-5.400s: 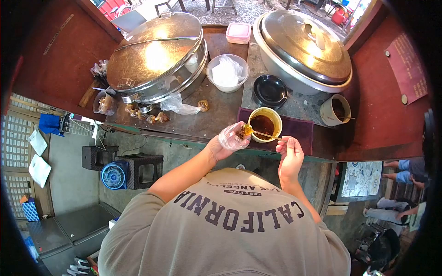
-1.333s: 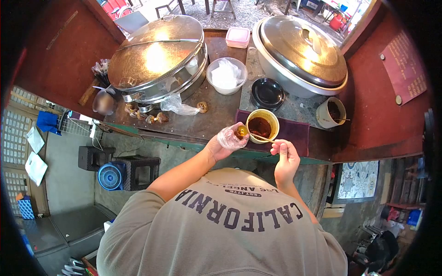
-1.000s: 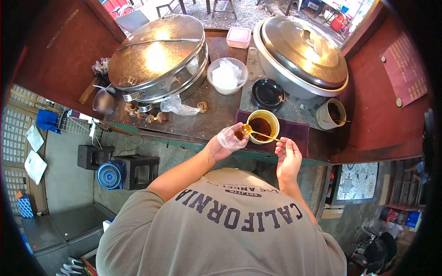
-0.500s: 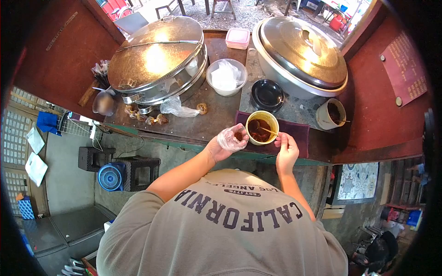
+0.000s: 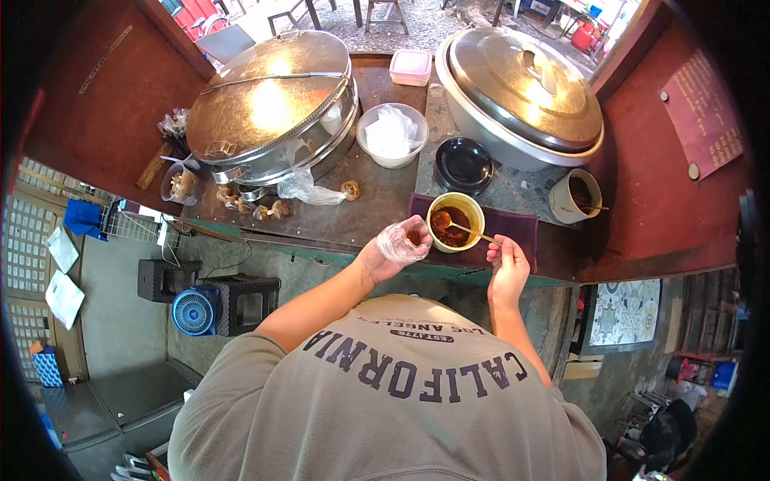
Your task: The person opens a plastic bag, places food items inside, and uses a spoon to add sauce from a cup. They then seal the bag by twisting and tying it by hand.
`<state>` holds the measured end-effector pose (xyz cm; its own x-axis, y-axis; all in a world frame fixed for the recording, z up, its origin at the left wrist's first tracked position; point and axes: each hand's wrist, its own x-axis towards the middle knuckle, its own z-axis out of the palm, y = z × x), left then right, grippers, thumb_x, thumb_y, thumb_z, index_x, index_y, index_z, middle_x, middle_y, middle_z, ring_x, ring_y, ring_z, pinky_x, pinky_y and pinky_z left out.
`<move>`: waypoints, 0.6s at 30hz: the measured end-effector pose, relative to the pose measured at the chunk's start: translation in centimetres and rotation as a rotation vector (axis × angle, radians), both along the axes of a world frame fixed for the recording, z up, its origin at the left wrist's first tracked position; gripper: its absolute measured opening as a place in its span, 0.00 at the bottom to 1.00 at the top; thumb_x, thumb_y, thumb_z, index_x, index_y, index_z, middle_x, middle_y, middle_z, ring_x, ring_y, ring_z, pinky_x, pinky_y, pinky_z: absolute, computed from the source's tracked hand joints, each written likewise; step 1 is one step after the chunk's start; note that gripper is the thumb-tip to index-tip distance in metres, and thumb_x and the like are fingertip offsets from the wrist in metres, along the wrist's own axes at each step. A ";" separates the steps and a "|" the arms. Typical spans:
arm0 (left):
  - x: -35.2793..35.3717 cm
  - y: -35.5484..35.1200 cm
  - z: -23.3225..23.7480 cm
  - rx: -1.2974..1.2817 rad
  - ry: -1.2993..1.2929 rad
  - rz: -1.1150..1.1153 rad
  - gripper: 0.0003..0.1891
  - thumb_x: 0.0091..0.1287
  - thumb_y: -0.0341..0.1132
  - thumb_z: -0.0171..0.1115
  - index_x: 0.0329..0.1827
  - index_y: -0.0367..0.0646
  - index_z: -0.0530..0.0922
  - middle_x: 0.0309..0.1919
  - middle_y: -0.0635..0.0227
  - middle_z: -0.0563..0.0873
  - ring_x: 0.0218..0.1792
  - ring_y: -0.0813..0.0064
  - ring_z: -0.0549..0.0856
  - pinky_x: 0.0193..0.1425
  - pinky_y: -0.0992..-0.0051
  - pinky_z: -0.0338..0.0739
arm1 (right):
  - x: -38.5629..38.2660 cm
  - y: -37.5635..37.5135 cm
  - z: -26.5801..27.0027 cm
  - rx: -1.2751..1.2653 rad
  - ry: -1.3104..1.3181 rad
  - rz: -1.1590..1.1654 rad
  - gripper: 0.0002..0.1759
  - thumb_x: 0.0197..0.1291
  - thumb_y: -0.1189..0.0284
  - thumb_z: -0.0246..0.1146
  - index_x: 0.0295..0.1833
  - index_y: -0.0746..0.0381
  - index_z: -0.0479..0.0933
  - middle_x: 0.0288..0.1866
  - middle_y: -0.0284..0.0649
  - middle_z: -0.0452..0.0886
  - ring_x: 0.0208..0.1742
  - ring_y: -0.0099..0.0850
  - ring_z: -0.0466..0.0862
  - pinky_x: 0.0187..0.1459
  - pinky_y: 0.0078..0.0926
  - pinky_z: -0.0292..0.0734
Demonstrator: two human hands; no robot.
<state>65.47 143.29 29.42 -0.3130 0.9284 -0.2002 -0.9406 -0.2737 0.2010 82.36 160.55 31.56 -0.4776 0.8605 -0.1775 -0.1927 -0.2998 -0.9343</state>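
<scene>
My left hand (image 5: 375,260) is closed around a small clear plastic bag (image 5: 401,244), its mouth held open beside the tub, with dark red sauce showing inside. Pinched in the fingers of my right hand (image 5: 508,271) is the handle of a spoon (image 5: 476,233). The spoon's bowl, carrying red sauce, is over the sauce inside a pale yellow tub (image 5: 479,215). This tub stands at the counter's near edge, partly on a dark purple cloth (image 5: 517,236). Just behind it lies a black plate (image 5: 464,164).
Knotted sauce bags (image 5: 277,210) and a loose plastic bag (image 5: 313,189) lie left. A white bowl of plastic bags (image 5: 393,135) stands between a large steel pot (image 5: 273,104) and a lidded pot (image 5: 525,92). Another sauce tub (image 5: 574,197) is at right; a pink-lidded box (image 5: 411,66) is behind.
The spoon's bowl has risen from the sauce into view, and my right hand has shifted slightly right and down. My left hand and its bag have hardly moved.
</scene>
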 end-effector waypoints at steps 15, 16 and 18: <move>0.1 -0.4 -0.7 0.021 -0.019 0.005 0.19 0.65 0.35 0.64 0.58 0.39 0.76 0.47 0.56 0.80 0.50 0.58 0.80 0.54 0.66 0.80 | 0.2 -2.7 3.3 0.064 0.083 0.122 0.13 0.73 0.69 0.54 0.45 0.67 0.80 0.34 0.37 0.82 0.31 0.21 0.78 0.37 0.18 0.75; 0.1 -0.4 -0.9 0.009 -0.017 0.016 0.21 0.63 0.35 0.65 0.58 0.40 0.76 0.48 0.56 0.80 0.51 0.57 0.80 0.54 0.66 0.80 | 0.1 -3.2 3.7 0.140 0.044 0.141 0.13 0.73 0.70 0.54 0.45 0.67 0.80 0.33 0.36 0.81 0.31 0.21 0.78 0.38 0.18 0.75; 0.1 -0.6 -1.2 0.002 -0.017 0.013 0.22 0.61 0.35 0.67 0.59 0.41 0.76 0.50 0.55 0.80 0.52 0.56 0.80 0.55 0.65 0.80 | 0.1 -4.0 4.5 0.292 -0.034 0.177 0.12 0.74 0.71 0.53 0.44 0.67 0.79 0.33 0.35 0.81 0.32 0.20 0.77 0.39 0.18 0.75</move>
<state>65.58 142.71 28.23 -0.3215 0.9247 -0.2039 -0.9402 -0.2861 0.1848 82.46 156.60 36.04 -0.6219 0.7818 0.0457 -0.1289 -0.0446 -0.9907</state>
